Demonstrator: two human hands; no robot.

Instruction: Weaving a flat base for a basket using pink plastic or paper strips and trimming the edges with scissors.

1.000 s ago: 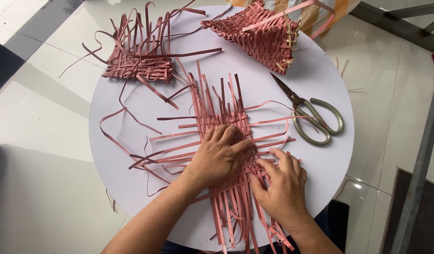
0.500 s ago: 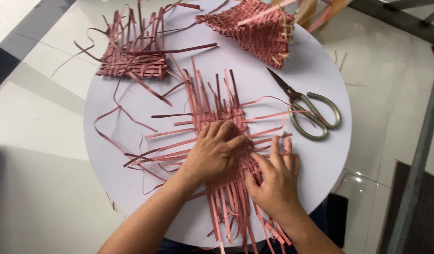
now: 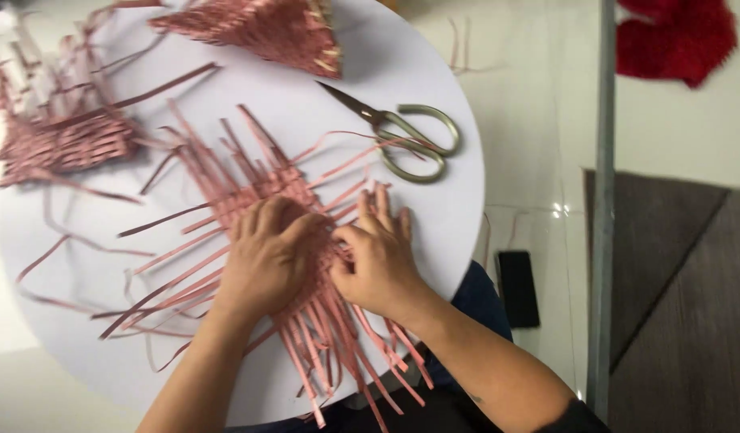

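- The round white table [image 3: 434, 72] fills most of the view; its surface is smooth and matte, its edge curving from 12 o'clock down to 5 o'clock
- At the centre lies a flat woven mat of pink strips [image 3: 249, 188], loose ends fanning out towards 10, 2 and 6 o'clock, some hanging over the table edge
- The left hand [image 3: 265, 261] presses flat on the mat, fingers together and spread over the weave; it pins rather than grips
- The right hand [image 3: 378, 256] lies just beside it at 3 o'clock, fingertips pinching strips at the mat's edge; thumb and forefinger touch the left hand
- Metal scissors [image 3: 406, 136] rest at 2 o'clock, blades closed, well clear of the hands
- A half-woven pink piece [image 3: 65, 140] sits at 10 o'clock; a pink woven cone [image 3: 265, 28] lies at 12 o'clock
- Beyond the table: glossy pale floor tiles [image 3: 538, 120]; a dark phone [image 3: 518, 287] on the floor at 4 o'clock; a grey metal post [image 3: 604, 200] upright at 3 o'clock; a red cloth [image 3: 675, 36] at 1 o'clock; a dark grey mat [image 3: 683, 305] at 4 o'clock
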